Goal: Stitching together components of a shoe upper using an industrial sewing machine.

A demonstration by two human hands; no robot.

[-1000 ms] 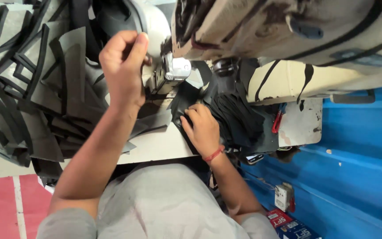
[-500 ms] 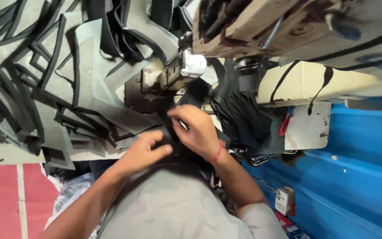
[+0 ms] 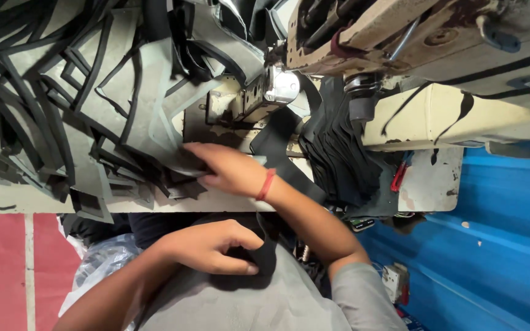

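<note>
My right hand [image 3: 231, 173], with a red band on its wrist, reaches left across the table and pinches the edge of a grey cut piece [image 3: 173, 144] on a pile of grey pieces with black trim [image 3: 62, 110]. Lower down, over my lap, my left hand [image 3: 207, 246] grips a black fabric piece [image 3: 266, 254] against my grey shirt. A black strip [image 3: 277, 138] lies under the metal head [image 3: 280, 86] of the sewing machine, just beyond my right hand.
The cream sewing machine body [image 3: 443, 116] fills the upper right. A heap of black fabric [image 3: 341, 156] lies beside it, with red-handled snips [image 3: 398, 176] nearby. A blue panel [image 3: 498, 239] stands at right. Red floor [image 3: 1, 270] and a plastic bag [image 3: 102, 260] show at lower left.
Both hands were together on the black fabric near the machine. The right hand has since moved left to the grey pile, and the left hand has dropped to my lap with the black piece.
</note>
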